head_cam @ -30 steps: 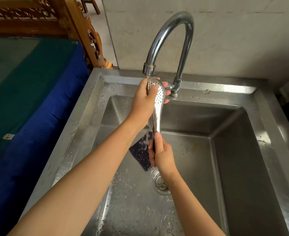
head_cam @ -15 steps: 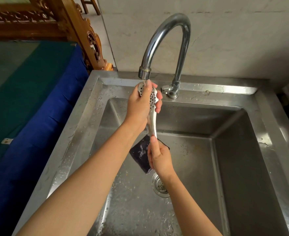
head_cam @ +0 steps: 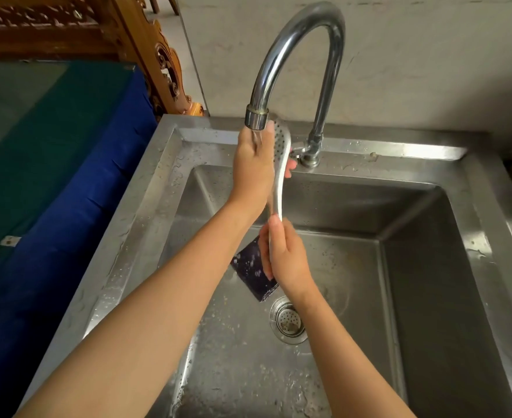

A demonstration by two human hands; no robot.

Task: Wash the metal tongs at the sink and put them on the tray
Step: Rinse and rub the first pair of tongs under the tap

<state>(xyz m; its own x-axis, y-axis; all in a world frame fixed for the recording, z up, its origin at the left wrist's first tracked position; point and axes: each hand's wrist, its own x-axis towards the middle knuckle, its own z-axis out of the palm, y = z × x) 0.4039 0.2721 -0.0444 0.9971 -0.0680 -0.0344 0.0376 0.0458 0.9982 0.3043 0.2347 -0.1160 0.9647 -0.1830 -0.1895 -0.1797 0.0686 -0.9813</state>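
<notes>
The metal tongs (head_cam: 279, 170) stand nearly upright over the steel sink (head_cam: 423, 267), perforated head at the top beside the faucet spout (head_cam: 256, 117). Water runs from the spout onto my left hand (head_cam: 253, 167), which wraps the upper part of the tongs. My right hand (head_cam: 284, 254) grips the lower end of the tongs. A dark purple sponge-like pad (head_cam: 253, 271) shows just behind and left of my right hand; I cannot tell whether that hand holds it. No tray is in view.
The curved faucet (head_cam: 318, 55) rises from the sink's back rim. A drain strainer (head_cam: 287, 321) sits in the wet basin floor. A blue and green cloth-covered surface (head_cam: 52, 146) lies to the left, with carved wooden furniture (head_cam: 146, 40) behind it.
The tongs' head has shifted slightly right of the spout, so the water now falls on my left hand. Both hands keep their grip.
</notes>
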